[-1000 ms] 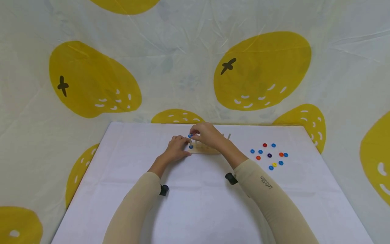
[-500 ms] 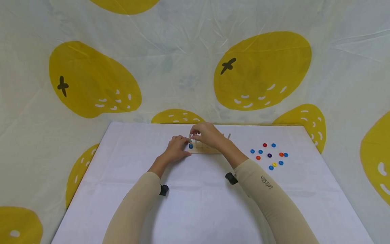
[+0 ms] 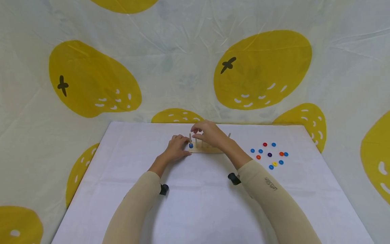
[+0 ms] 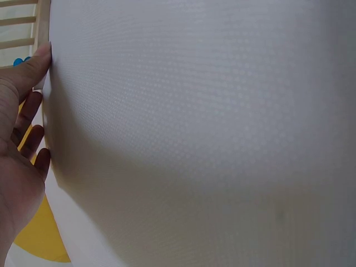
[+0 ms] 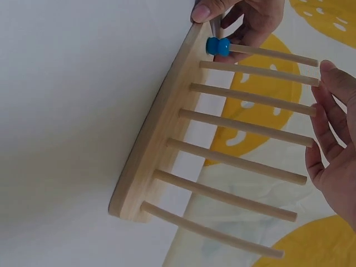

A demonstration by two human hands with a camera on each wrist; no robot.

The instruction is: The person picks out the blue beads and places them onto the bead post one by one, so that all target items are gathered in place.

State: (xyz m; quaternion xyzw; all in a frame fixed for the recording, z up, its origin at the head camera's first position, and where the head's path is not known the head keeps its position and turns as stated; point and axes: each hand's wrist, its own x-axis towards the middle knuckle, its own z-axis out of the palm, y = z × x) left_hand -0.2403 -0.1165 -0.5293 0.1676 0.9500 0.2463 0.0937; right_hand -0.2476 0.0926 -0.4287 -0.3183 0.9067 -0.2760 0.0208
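Observation:
A wooden peg stand [image 5: 158, 119] has several upright pegs in a row along its base. Two blue ring beads [image 5: 217, 46] sit stacked at the bottom of its leftmost peg; in the head view they appear as one blue spot [image 3: 191, 145]. At the stand's left end, my left hand [image 3: 176, 148] grips the base, thumb [image 4: 34, 65] at the front edge and other fingers behind. My right hand [image 3: 210, 134] is just right of the beaded peg's top, thumb and fingers apart and holding nothing. In the right wrist view that hand [image 5: 336, 128] is beside the peg tips.
Loose ring beads lie scattered on the white tabletop right of the stand: several blue ones [image 3: 281, 162], red or orange ones [image 3: 258, 157], a dark purple one [image 3: 269, 155] and a yellow one [image 3: 275, 164]. A fruit-patterned cloth [image 3: 182, 67] hangs behind the table.
The blue bead pinched by my right hand has been let go and has dropped down the leftmost peg onto the other. My right hand has lifted slightly and opened; the left stays put.

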